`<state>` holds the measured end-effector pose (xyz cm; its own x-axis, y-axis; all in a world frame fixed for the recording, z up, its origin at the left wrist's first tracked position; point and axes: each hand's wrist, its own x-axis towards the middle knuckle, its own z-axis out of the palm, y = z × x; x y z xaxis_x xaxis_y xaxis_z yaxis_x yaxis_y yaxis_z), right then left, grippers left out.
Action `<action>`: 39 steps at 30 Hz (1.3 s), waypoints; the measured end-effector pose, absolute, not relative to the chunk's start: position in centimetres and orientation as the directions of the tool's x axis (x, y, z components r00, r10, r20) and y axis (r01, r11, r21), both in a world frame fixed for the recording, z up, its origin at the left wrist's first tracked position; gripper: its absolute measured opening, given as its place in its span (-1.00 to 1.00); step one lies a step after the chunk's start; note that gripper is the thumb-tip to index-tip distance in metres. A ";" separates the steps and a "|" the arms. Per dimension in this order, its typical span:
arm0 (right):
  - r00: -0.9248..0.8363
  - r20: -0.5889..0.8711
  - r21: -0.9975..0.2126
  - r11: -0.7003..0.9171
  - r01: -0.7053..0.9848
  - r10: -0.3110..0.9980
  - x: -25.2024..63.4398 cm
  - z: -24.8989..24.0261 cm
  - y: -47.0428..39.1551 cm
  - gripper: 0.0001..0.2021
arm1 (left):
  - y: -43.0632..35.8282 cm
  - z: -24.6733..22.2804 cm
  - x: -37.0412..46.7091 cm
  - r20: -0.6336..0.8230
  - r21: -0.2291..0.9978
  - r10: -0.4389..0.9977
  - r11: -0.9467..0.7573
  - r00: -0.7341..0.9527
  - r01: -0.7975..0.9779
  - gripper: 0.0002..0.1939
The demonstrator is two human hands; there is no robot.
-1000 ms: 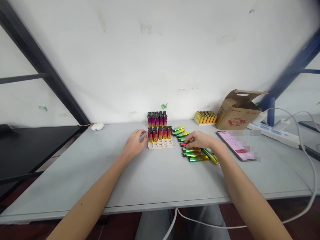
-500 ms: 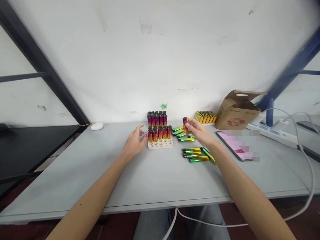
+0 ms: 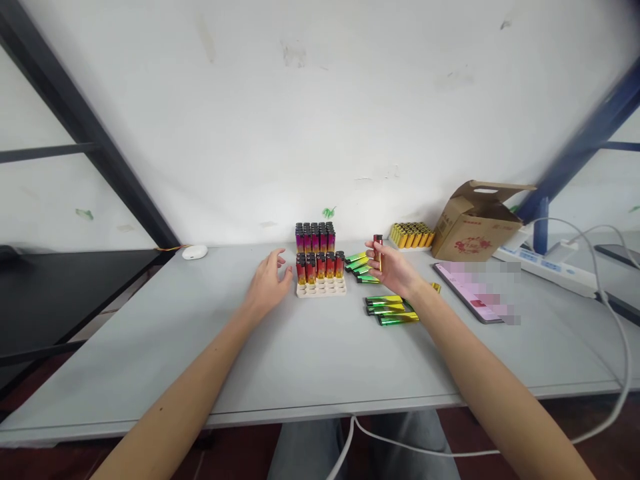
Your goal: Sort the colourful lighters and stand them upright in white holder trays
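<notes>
A red-and-gold lighter (image 3: 377,248) is upright between the fingers of my right hand (image 3: 395,268), above green-yellow lighters. My left hand (image 3: 270,279) holds nothing, its fingers apart, just left of a white holder (image 3: 321,291). Red-orange lighters (image 3: 321,268) stand in the holder's back rows, and its front holes show bare. Behind it stands a block of purple-orange lighters (image 3: 315,239). Several green-yellow lighters (image 3: 384,300) lie flat on the table in two groups, some partly hidden by my right hand.
Yellow lighters (image 3: 413,235) fill a holder at the back right, beside an open cardboard box (image 3: 467,230). A phone (image 3: 467,293), a power strip (image 3: 555,269) and white cables lie to the right. At the back left sits a white case (image 3: 195,252).
My right hand has turned palm upward and shifted slightly right with the red lighter, now covering part of the green-yellow ones. My left hand has barely moved.
</notes>
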<state>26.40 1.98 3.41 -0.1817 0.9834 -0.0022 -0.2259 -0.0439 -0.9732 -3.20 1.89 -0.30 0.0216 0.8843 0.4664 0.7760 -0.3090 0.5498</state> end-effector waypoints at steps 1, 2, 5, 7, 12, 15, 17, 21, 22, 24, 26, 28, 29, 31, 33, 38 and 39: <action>-0.186 -0.002 -0.972 -0.046 -0.232 0.983 26.4 3.4 2.0 -0.67 | 1.8 -0.2 -3.1 0.500 0.546 0.866 -0.325 0.011 0.772 -0.57; -0.193 -0.001 -0.969 -0.048 -0.243 0.981 26.4 3.4 2.0 -0.66 | 1.8 0.0 -3.0 0.543 0.542 0.840 -0.346 -0.005 0.766 -0.59; -0.215 0.017 -0.956 -0.047 -0.291 0.976 26.5 3.3 2.2 -0.65 | 1.2 0.7 -2.7 0.682 0.513 0.730 -0.424 -0.054 0.746 -0.70; -0.192 0.047 -0.953 -0.013 -0.302 0.980 26.4 3.2 2.2 -0.68 | 0.5 1.2 -2.3 0.751 0.468 0.659 -0.484 -0.044 0.739 -0.79; -0.141 0.189 -0.966 0.158 -0.207 0.972 25.6 3.0 1.8 -0.62 | -1.9 1.8 -0.4 0.783 0.380 0.613 -0.606 0.105 0.699 -0.82; -0.235 0.267 -0.959 0.233 -0.163 0.935 24.8 3.1 1.0 -0.64 | -2.8 1.4 1.1 0.713 0.389 0.660 -0.652 0.236 0.651 -0.82; -0.294 0.289 -0.956 0.255 -0.148 0.911 24.1 3.1 0.3 -0.67 | -3.1 1.0 1.9 0.679 0.392 0.669 -0.677 0.301 0.623 -0.79; -0.373 0.353 -0.936 0.328 -0.130 0.858 22.7 2.5 -0.6 -0.76 | -3.2 0.2 2.8 0.633 0.405 0.677 -0.704 0.376 0.584 -0.73; -0.390 0.376 -0.926 0.359 -0.118 0.840 22.4 2.4 -0.8 -0.78 | -3.2 0.1 2.8 0.621 0.419 0.684 -0.703 0.382 0.575 -0.75; -0.419 0.410 -0.905 0.419 -0.076 0.810 21.9 2.1 -1.0 -0.80 | -3.1 0.0 2.8 0.595 0.457 0.706 -0.690 0.384 0.561 -0.80; -0.445 0.421 -0.890 0.455 -0.033 0.790 21.7 2.2 -1.2 -0.78 | -3.0 0.1 2.7 0.571 0.502 0.736 -0.664 0.365 0.553 -0.81; -0.439 0.412 -0.894 0.447 -0.024 0.799 21.9 2.4 -1.2 -0.73 | -3.0 0.2 2.7 0.544 0.569 0.778 -0.617 0.314 0.543 -0.78; -0.416 0.393 -0.905 0.424 -0.019 0.820 22.1 2.6 -1.1 -0.69 | -2.9 0.3 2.6 0.526 0.615 0.803 -0.587 0.280 0.526 -0.77; -0.327 0.345 -0.930 0.367 0.005 0.880 22.8 2.9 -0.8 -0.66 | -2.8 0.6 2.5 0.484 0.735 0.853 -0.518 0.196 0.437 -0.79; -0.200 0.316 -0.944 0.328 0.031 0.928 23.5 2.9 -0.2 -0.66 | -2.6 1.0 2.4 0.437 0.851 0.891 -0.453 0.119 0.265 -0.80; -0.005 0.243 -0.970 0.243 -0.014 0.970 24.8 2.0 1.5 -0.65 | -2.1 2.8 1.4 0.206 0.962 0.976 -0.189 0.067 -0.194 -0.78; 0.008 0.230 -0.973 0.230 -0.027 0.973 24.9 1.8 1.7 -0.65 | -2.1 3.1 1.2 0.154 0.959 0.983 -0.125 0.097 -0.255 -0.77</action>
<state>24.87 1.75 1.85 0.0083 0.9731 0.2301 -0.0267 0.2302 -0.9728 1.16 -2.07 3.15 0.0965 0.9834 0.1536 -0.2547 -0.1248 0.9589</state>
